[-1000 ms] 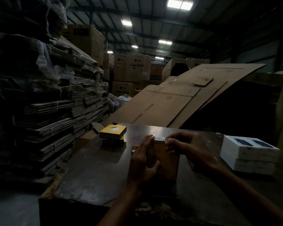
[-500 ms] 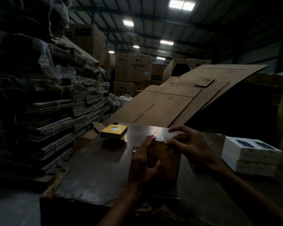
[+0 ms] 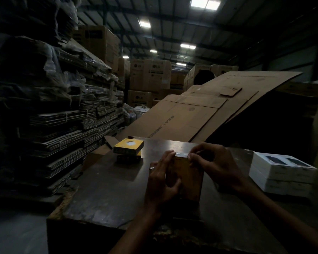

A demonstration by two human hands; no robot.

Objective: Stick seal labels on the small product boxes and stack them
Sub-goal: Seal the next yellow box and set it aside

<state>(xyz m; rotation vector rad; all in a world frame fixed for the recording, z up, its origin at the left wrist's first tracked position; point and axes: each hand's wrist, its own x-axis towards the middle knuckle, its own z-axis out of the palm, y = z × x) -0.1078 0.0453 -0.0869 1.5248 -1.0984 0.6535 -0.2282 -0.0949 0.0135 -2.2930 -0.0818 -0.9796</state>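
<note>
A small yellow-brown product box [image 3: 190, 177] stands on end on the dark table [image 3: 106, 191] in front of me. My left hand [image 3: 162, 180] grips its left side, thumb curled across the front face. My right hand [image 3: 215, 165] has its fingers curled at the box's top right edge, fingertips touching a pale seal label [image 3: 182, 154] on the top. Further back on the left lies a stack of two yellow boxes [image 3: 128, 150], the upper one skewed. White product boxes [image 3: 281, 171] are stacked at the right of the table.
Tall piles of flattened cardboard [image 3: 62, 116] fill the left side. Large flat cardboard sheets [image 3: 200, 110] lean behind the table. Big brown cartons [image 3: 149, 76] stand at the back under ceiling lights. The table's front left edge [image 3: 62, 208] is worn.
My right hand's fingers have curled in again at the box's top right edge after being spread half a second ago. The left hand and the box have stayed put.
</note>
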